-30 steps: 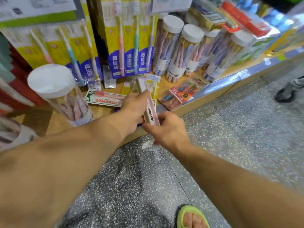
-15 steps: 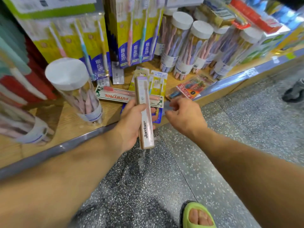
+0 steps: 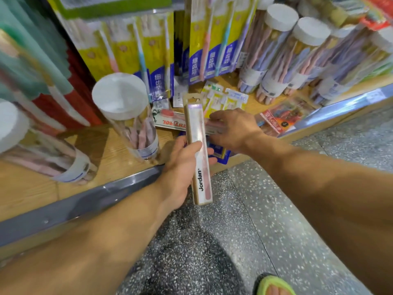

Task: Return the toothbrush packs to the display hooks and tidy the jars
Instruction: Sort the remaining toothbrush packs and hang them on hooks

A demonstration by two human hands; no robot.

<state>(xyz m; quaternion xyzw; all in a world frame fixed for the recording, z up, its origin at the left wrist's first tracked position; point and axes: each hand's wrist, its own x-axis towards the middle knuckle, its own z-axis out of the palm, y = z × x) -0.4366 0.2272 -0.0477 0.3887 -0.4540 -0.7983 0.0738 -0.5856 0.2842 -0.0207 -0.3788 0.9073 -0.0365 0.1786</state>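
Observation:
My left hand [image 3: 182, 165] grips a tan Jordan toothbrush pack [image 3: 197, 150] upright over the shelf's front edge. My right hand [image 3: 236, 128] reaches onto the wooden shelf [image 3: 102, 145] and pinches the end of a white flat pack with red lettering [image 3: 170, 123] that lies there. Small yellow and white packs [image 3: 223, 99] lie behind it, and a red pack [image 3: 280, 118] lies to the right. A clear jar with a white lid [image 3: 127, 111] stands tilted at the left of my hands. Several more jars [image 3: 282, 54] stand at the back right.
Yellow and blue toothbrush packs [image 3: 202, 39] hang behind the shelf. Another jar [image 3: 38, 154] lies at the far left. A metal strip [image 3: 85, 201] edges the shelf. The speckled floor [image 3: 265, 231] is below, with my foot in a green sandal [image 3: 274, 286].
My left hand has kept the Jordan pack raised upright. My right hand has moved forward from the shelf edge onto the white flat pack. The view has shifted closer to the shelf.

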